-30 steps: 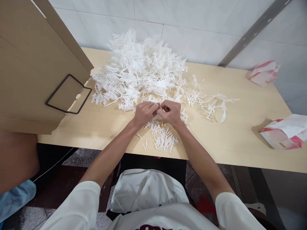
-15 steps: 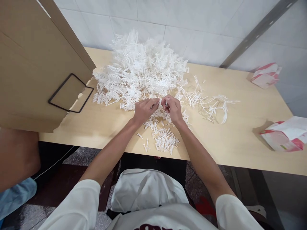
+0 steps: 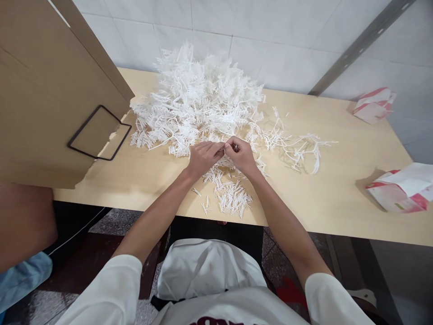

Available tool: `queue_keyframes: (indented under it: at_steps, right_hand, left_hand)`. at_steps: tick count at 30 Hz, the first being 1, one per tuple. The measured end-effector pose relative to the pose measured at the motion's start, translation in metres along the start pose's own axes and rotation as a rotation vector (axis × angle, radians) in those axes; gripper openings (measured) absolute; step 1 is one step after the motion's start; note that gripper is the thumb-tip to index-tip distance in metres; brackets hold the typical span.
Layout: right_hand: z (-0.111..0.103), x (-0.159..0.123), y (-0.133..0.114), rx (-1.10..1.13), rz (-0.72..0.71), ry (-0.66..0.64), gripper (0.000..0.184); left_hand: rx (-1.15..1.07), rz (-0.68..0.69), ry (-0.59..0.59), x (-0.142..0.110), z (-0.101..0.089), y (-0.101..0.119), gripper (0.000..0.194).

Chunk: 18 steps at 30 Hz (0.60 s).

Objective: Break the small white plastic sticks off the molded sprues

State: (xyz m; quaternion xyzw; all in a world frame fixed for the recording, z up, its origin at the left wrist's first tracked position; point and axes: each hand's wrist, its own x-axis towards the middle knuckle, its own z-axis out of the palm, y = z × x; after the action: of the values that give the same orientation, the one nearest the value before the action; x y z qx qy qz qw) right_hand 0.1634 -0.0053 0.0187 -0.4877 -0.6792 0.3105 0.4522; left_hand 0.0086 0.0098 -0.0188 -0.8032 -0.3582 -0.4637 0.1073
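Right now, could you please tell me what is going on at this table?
A person's left hand and right hand meet, fingers pinched, above a light-coloured table; whatever they may hold is too small to make out. A large heap of white branching pieces lies just beyond them, and a small pile of short white bits nearer the table's front edge.

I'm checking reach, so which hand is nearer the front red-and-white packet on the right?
Right. The right hand is well left of the packet; the left hand is farther left, on the right hand's other side.
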Motion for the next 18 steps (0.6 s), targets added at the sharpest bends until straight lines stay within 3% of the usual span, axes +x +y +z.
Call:
queue_keyframes:
  at_steps: [5,8,11,14,18]
  right_hand:
    - [0.005,-0.006,0.002,-0.327,-0.163,0.089,0.015]
    - [0.006,-0.008,0.000,-0.375,-0.169,0.133,0.016]
    - [0.004,-0.008,-0.002,-0.198,-0.070,0.189,0.019]
    - [-0.001,-0.005,-0.001,0.094,0.038,0.215,0.018]
    - [-0.010,-0.001,0.001,0.371,0.112,0.117,0.013]
  left_hand:
    - [0.008,0.018,-0.029,0.003,-0.003,-0.003,0.029]
    - [0.076,-0.065,0.006,0.003,-0.003,-0.007,0.028]
    - [0.013,-0.179,0.021,0.005,-0.004,-0.007,0.022]
    - [-0.087,-0.272,-0.047,0.007,-0.006,-0.003,0.023]
    - [-0.180,-0.413,-0.104,0.009,-0.008,0.000,0.024]
